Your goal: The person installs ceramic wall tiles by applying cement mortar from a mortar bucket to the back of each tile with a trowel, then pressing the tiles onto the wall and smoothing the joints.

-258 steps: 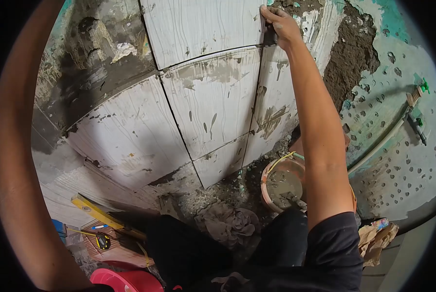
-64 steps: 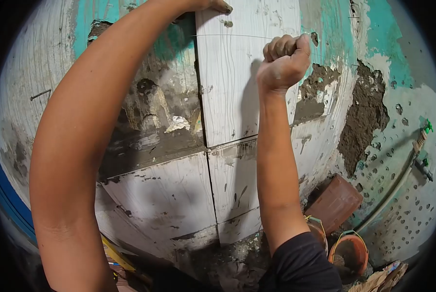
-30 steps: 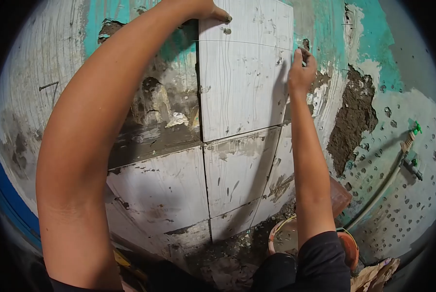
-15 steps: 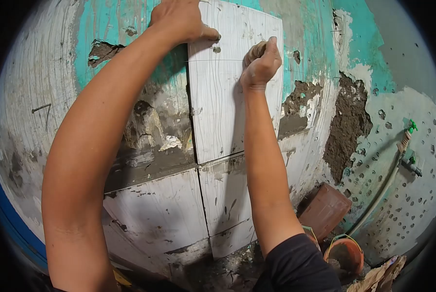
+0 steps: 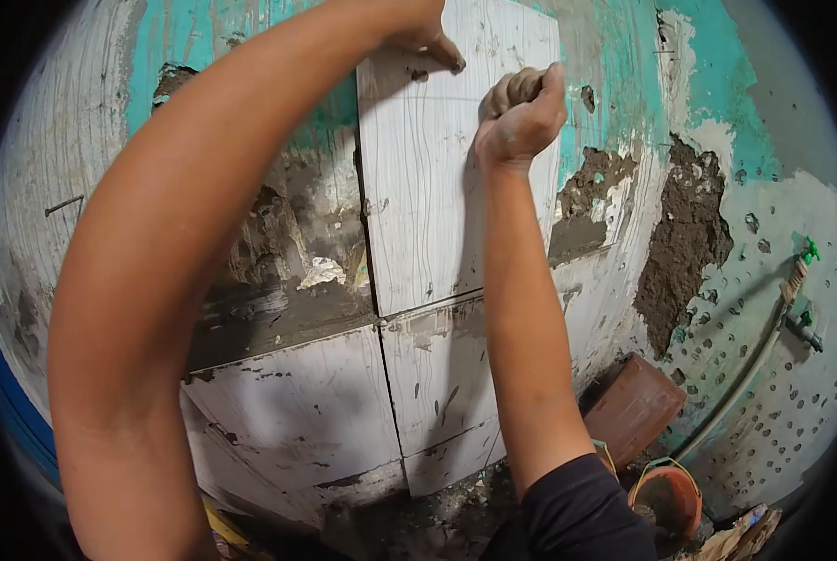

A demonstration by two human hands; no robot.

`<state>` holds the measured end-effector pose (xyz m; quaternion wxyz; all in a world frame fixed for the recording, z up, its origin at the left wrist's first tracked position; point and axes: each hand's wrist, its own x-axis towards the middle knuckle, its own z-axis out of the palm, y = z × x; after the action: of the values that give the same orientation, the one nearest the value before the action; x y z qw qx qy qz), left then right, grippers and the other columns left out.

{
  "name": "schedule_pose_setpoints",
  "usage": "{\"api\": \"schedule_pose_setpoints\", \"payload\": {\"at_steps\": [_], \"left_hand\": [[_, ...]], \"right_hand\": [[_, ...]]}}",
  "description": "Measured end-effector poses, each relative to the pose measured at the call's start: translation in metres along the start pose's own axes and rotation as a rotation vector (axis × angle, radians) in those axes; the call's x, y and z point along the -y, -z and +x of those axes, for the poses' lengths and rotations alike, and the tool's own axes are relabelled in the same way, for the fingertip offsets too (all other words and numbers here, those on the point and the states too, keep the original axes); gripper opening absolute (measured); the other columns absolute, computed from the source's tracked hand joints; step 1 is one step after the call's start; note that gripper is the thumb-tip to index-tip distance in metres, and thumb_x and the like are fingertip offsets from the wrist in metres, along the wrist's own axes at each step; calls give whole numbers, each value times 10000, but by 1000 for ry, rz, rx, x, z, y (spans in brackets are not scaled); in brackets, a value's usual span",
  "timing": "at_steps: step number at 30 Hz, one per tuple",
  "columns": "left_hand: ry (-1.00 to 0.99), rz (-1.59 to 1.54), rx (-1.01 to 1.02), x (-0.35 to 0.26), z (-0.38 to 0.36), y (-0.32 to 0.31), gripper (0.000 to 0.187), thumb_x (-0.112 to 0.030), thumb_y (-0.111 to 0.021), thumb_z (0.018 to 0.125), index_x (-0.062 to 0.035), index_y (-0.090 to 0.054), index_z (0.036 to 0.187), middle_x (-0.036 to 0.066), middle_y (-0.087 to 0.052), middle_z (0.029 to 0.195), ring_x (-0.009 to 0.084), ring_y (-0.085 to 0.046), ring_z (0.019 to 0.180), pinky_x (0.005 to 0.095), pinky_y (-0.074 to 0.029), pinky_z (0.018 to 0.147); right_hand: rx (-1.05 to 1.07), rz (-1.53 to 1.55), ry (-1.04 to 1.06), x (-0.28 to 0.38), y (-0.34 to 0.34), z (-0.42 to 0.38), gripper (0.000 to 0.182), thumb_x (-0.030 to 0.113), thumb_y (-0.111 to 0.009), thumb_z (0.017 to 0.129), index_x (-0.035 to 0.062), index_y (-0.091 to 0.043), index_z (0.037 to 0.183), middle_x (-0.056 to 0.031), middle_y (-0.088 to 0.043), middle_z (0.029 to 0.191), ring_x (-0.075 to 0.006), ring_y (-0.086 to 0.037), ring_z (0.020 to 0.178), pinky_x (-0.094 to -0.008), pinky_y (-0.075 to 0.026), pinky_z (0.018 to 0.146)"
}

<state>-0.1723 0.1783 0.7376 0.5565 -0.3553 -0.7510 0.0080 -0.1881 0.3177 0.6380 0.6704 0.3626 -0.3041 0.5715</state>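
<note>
A tall white tile [image 5: 423, 196] with thin grey lines stands upright against the wall, above a lower row of white tiles [image 5: 297, 411]. My left hand [image 5: 428, 37] is at the tile's upper part, cut by the frame's top edge; a thumb or finger points down over the tile face, and the other fingers are hidden. My right hand [image 5: 523, 117] is curled into a fist at the tile's right side, its knuckles facing the tile. Whether anything lies inside the fist does not show. Grey mortar [image 5: 278, 323] covers the wall left of the tile.
At the right, a green-handled tap [image 5: 809, 251] tops a pipe. Below it are a reddish-brown container [image 5: 635, 407] and an orange bucket [image 5: 671, 500]. A nail [image 5: 63, 206] sticks out of the left wall. Broken plaster [image 5: 685, 243] shows right of the tile.
My left hand has moved right across the tile's upper part. My right fist has shifted slightly right and up. The view has moved a little.
</note>
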Motion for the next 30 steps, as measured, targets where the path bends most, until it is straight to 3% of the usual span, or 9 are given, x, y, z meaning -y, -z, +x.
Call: {"api": "schedule_pose_setpoints", "payload": {"at_steps": [3,8,12,16,21,24,28,29,30], "left_hand": [[37,-68,-4,0,-2,-3,993,-619,-778,530,-52,-442,1272,222,-437,1272,355,-406,1200,506,-346,985],[81,20,23,-3,3,-7,1021,-618,-779,533,-51,-417,1301,230,-399,1327,369,-370,1243,508,-333,1001],[63,-15,62,-5,0,-3,1028,-625,-777,532,-52,-414,1305,229,-397,1332,369,-365,1248,509,-333,1000],[31,-43,-1,-1,-4,-6,1019,-625,-776,537,-59,-417,1304,222,-406,1323,368,-368,1245,506,-338,996],[47,-34,-37,-1,-3,-10,1013,-630,-773,537,-65,-422,1301,219,-421,1301,364,-383,1227,502,-346,990],[59,-20,17,-1,0,-4,1019,-632,-774,535,-62,-421,1302,224,-423,1297,367,-387,1221,500,-346,991],[39,-63,6,0,-3,-6,1014,-626,-775,537,-51,-426,1294,229,-429,1286,370,-397,1212,496,-348,986],[35,1,-46,2,6,-15,1011,-624,-777,534,-42,-435,1286,231,-437,1274,366,-410,1198,491,-357,973],[41,-8,-26,2,9,-18,1007,-623,-778,532,-42,-441,1282,230,-439,1271,365,-411,1197,491,-357,971]], "right_hand": [[67,49,113,20,-6,4,412,279,-378,911,150,-219,554,24,-205,494,-102,-168,426,-272,-147,388],[73,13,17,-2,2,3,393,250,-356,904,156,-203,555,26,-183,491,-102,-156,421,-274,-132,389],[51,108,170,17,-5,10,412,186,-387,907,136,-212,537,42,-213,472,-72,-177,402,-251,-144,364],[25,74,66,-4,0,4,413,199,-367,912,141,-210,535,39,-214,469,-73,-180,404,-257,-141,365],[22,66,203,15,-2,6,428,216,-366,910,147,-228,511,39,-203,451,-67,-157,387,-261,-121,354],[19,64,82,-2,3,-1,421,218,-379,904,148,-216,522,41,-199,455,-73,-158,388,-258,-123,363],[15,152,158,17,-1,-2,400,211,-402,892,141,-238,534,28,-209,454,-76,-176,393,-249,-120,368],[-126,89,38,8,-9,-14,399,219,-385,905,140,-244,540,25,-219,454,-75,-182,391,-247,-121,362],[-3,99,72,-6,3,-6,406,239,-358,918,141,-248,539,29,-227,455,-72,-187,389,-248,-124,356]]}}
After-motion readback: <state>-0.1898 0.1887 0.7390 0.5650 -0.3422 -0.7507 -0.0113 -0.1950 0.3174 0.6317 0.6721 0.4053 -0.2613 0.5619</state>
